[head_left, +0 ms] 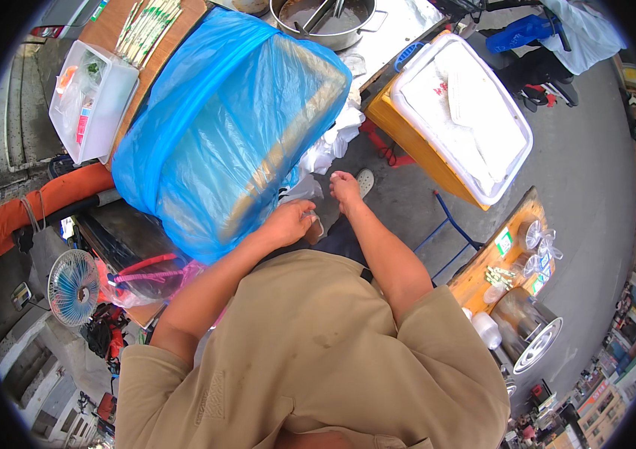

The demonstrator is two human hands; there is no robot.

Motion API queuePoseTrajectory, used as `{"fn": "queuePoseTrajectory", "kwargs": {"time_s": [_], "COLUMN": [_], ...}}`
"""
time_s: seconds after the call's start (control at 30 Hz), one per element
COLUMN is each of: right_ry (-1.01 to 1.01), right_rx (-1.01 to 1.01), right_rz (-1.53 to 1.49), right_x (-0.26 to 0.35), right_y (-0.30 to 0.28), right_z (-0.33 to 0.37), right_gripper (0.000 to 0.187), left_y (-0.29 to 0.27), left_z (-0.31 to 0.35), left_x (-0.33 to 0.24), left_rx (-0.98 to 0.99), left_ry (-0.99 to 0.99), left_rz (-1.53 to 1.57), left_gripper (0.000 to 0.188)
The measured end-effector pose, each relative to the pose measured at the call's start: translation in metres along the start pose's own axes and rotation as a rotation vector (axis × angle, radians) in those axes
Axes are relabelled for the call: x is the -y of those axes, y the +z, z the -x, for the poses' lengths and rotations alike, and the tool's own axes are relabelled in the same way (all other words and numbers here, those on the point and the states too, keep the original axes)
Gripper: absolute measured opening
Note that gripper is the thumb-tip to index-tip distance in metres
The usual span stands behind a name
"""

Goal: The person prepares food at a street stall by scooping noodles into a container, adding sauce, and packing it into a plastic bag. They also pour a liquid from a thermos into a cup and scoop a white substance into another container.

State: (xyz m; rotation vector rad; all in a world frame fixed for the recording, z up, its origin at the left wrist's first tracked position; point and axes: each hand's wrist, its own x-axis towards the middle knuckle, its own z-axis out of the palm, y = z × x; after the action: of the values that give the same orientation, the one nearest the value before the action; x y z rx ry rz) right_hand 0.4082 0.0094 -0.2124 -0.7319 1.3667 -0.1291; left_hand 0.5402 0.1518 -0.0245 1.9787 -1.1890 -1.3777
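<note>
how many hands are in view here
2: the left hand by the near right edge of the blue plastic, and the right hand farther forward, to its right. Any in the distant background would be too small to tell.

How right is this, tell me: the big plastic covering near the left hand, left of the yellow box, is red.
Wrong colour: the head view shows the big plastic covering near the left hand, left of the yellow box, is blue.
</note>
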Motion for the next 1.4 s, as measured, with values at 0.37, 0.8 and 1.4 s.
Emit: {"fn": "queuePoseTrajectory", "kwargs": {"time_s": [0.37,0.8,1.4], "right_ry": [-0.256,-0.965,-0.796], "right_rx": [-0.321,-0.265,-0.426], "right_rz": [-0.061,0.479,0.454], "right_x": [0.105,0.118,0.238], "right_y": [0.009,-0.146,-0.267], "right_z": [-0.103,0.026,0.092], "right_gripper": [0.020,0.009,0.019], "left_y": [-0.011,-0.016,0.017], "left_z": [0.003,-0.149,-0.280], "left_x": [-0.016,-0.121,-0.226], "left_rx": [0.047,-0.177,0.482], "left_ry": [-0.125,0.428,-0.233], "left_rz": [0.043,-0.427,0.752], "left_gripper": [0.036,0.065,0.025]}}
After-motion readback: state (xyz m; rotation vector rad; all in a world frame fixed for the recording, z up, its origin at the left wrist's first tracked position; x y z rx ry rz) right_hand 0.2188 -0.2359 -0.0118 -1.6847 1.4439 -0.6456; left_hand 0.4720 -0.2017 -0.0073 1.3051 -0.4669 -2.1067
